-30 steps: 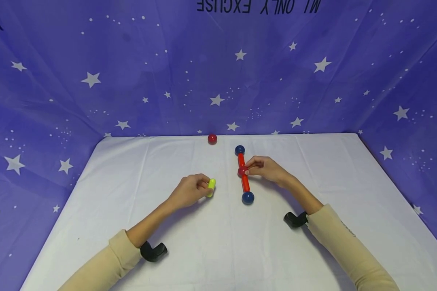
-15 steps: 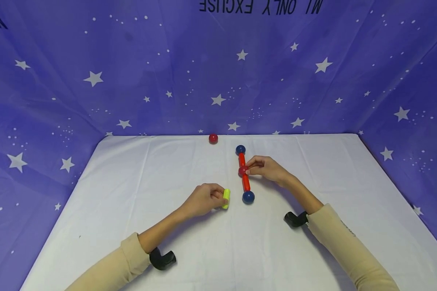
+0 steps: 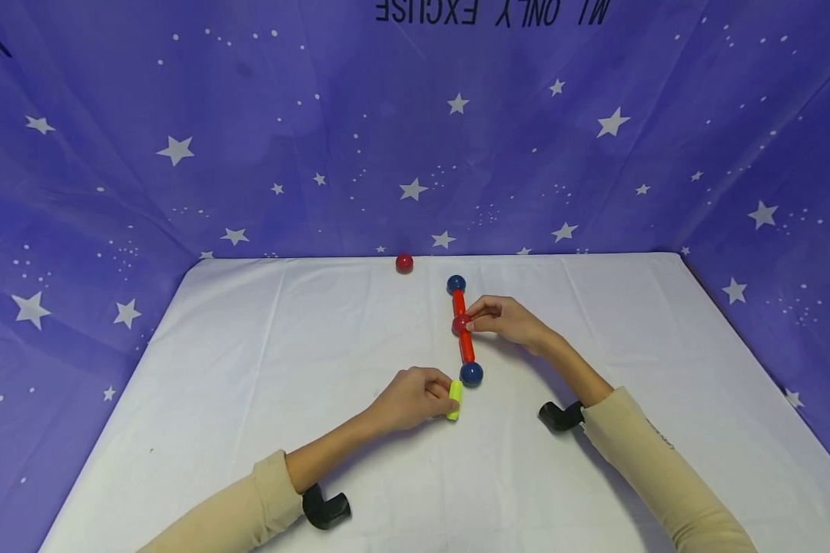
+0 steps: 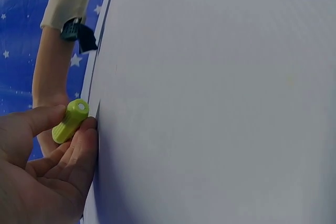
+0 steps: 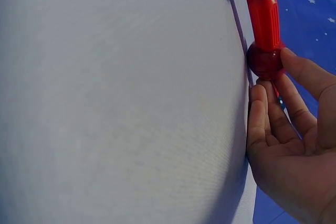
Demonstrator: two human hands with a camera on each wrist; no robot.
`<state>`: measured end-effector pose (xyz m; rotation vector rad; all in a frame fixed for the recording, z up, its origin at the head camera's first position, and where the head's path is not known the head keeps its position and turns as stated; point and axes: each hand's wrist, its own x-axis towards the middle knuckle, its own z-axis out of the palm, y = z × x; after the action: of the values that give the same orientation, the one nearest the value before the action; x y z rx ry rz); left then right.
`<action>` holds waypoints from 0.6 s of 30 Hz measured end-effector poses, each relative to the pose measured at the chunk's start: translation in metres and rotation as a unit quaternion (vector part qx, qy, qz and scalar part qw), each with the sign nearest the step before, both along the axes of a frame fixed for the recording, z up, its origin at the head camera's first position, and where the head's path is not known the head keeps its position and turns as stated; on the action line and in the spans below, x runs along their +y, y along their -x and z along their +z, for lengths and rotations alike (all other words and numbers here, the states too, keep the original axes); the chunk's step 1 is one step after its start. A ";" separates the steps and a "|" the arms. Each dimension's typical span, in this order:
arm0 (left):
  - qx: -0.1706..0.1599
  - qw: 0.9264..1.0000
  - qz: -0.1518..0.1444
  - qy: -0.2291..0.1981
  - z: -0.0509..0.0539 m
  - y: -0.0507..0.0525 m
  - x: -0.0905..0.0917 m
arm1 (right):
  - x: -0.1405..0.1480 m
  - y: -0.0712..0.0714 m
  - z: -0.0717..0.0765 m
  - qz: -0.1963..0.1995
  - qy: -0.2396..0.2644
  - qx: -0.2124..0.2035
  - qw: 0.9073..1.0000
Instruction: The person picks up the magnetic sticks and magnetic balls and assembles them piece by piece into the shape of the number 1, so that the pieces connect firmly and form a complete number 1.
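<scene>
My left hand (image 3: 413,399) pinches a short yellow-green rod (image 3: 455,400) between thumb and fingers. In the left wrist view a small pale disc shows at the end of the rod (image 4: 71,120). The rod stands just below and left of the near blue ball (image 3: 471,374); whether they touch I cannot tell. My right hand (image 3: 508,321) grips the middle red ball (image 3: 460,325) of a straight chain. Red rods (image 3: 466,348) join that ball to the near blue ball and to the far blue ball (image 3: 456,284). In the right wrist view, fingertips surround the red ball (image 5: 265,61).
A loose red ball (image 3: 404,264) lies near the far edge of the white-covered table (image 3: 304,307). Black curved pieces (image 3: 327,510) hang at both wrists. A purple star-patterned cloth (image 3: 346,138) rises behind the table and along its sides.
My left hand has carried the yellow-green rod rightward and toward the near side, up close to the near blue ball. The right hand and the chain have stayed put.
</scene>
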<state>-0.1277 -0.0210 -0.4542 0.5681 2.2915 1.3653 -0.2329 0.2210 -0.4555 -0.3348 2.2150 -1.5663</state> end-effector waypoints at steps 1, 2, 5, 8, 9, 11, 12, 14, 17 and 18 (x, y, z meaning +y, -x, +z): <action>-0.005 1.000 0.000 -0.004 -0.001 -0.001 0.002 | 0.000 0.000 0.000 0.000 0.001 0.000 1.000; -0.011 1.000 0.001 -0.008 -0.001 -0.002 0.004 | -0.001 0.000 0.000 0.001 0.001 0.000 1.000; -0.034 0.999 0.003 -0.020 -0.002 -0.004 0.010 | -0.001 -0.001 0.001 0.001 0.003 0.000 1.000; -0.054 0.998 0.009 -0.035 -0.002 -0.007 0.014 | -0.001 -0.001 0.001 0.001 0.004 -0.002 1.000; -0.060 0.997 0.011 -0.040 -0.002 -0.007 0.015 | -0.001 -0.001 0.001 0.001 0.004 -0.002 1.000; -0.069 0.996 0.016 -0.050 -0.002 -0.009 0.017 | -0.001 0.000 0.001 0.000 0.003 -0.003 1.000; -0.074 0.996 0.019 -0.055 -0.002 -0.009 0.018 | -0.001 0.000 0.001 0.000 0.002 -0.003 1.000; -0.082 0.994 0.023 -0.063 -0.001 -0.011 0.019 | 0.000 0.000 0.000 -0.003 0.001 -0.003 1.000; -0.089 0.993 0.029 -0.068 0.000 -0.012 0.021 | 0.000 0.001 0.000 -0.006 -0.002 -0.003 1.000; -0.091 0.993 0.030 -0.069 0.000 -0.013 0.021 | 0.000 0.001 0.000 -0.007 -0.002 -0.003 1.000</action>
<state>-0.1147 0.0005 -0.4544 0.4011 2.0960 1.5456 -0.2338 0.2207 -0.4557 -0.3122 2.2199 -1.5678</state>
